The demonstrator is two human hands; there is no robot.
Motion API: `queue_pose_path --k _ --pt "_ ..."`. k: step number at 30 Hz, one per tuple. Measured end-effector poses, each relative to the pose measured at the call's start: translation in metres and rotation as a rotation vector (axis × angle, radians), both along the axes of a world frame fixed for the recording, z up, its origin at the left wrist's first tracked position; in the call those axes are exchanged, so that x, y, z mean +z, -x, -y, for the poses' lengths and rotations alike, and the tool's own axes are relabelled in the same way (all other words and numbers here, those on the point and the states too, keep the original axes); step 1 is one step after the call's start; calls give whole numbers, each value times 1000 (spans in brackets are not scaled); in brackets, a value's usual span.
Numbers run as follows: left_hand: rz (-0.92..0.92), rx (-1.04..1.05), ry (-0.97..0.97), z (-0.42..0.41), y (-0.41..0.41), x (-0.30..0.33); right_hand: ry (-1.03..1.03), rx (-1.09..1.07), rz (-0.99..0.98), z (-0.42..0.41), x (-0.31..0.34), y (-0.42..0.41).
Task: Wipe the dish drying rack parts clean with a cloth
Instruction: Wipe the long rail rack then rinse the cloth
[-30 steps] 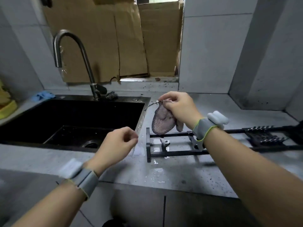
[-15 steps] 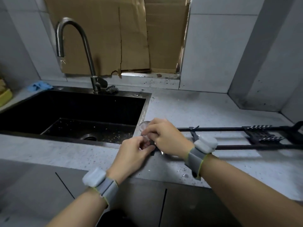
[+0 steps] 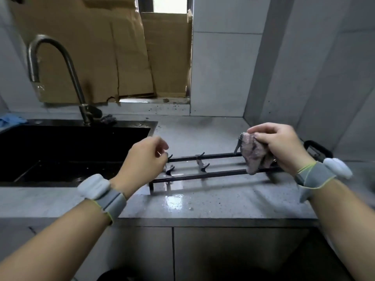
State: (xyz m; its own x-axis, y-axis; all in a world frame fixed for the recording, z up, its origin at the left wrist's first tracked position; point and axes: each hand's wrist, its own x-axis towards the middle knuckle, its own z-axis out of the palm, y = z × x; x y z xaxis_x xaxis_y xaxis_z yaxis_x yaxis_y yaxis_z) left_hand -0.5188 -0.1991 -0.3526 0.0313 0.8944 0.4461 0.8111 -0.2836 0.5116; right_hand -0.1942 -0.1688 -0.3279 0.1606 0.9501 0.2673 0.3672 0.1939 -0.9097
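Rack frame (image 3: pixel 203 175) lies below both hands; right hand (image 3: pixel 282 147) grips bunched cloth (image 3: pixel 254 157) over its far end, left hand (image 3: pixel 144 159), fingers loosely curled, at near end, contact unclear; next, likely steady and wipe along bars.

Dim; window (image 3: pixel 170 5) backlight, wet countertop (image 3: pixel 174 201) glare, edges warped.

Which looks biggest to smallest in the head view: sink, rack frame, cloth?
1. sink, though cropped at the left edge.
2. rack frame.
3. cloth, bunched in the right hand.
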Motion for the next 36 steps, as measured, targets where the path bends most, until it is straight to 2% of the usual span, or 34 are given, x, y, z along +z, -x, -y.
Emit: queue_pose_path --k 6,11,14,19,22,27,36 --pt "-160 -190 51 -20 -76 3 -24 -110 12 19 -21 -58" --pt "-292 -347 81 -35 -141 3 -94 -266 -54 26 -14 -114" --pt "-395 -414 98 -55 -186 -1 -84 -326 -29 27 -17 -140" --pt "-649 -399 192 -95 -240 -24 -71 -466 8 19 -28 -176" --pt "-724 -394 325 -120 -261 -36 -82 -561 40 5 -29 -200" --pt "-708 -438 359 -135 -248 -40 -100 -551 35 -15 -24 -211" --pt "-751 -512 206 -139 -116 2 -219 -378 94 -57 5 -160"
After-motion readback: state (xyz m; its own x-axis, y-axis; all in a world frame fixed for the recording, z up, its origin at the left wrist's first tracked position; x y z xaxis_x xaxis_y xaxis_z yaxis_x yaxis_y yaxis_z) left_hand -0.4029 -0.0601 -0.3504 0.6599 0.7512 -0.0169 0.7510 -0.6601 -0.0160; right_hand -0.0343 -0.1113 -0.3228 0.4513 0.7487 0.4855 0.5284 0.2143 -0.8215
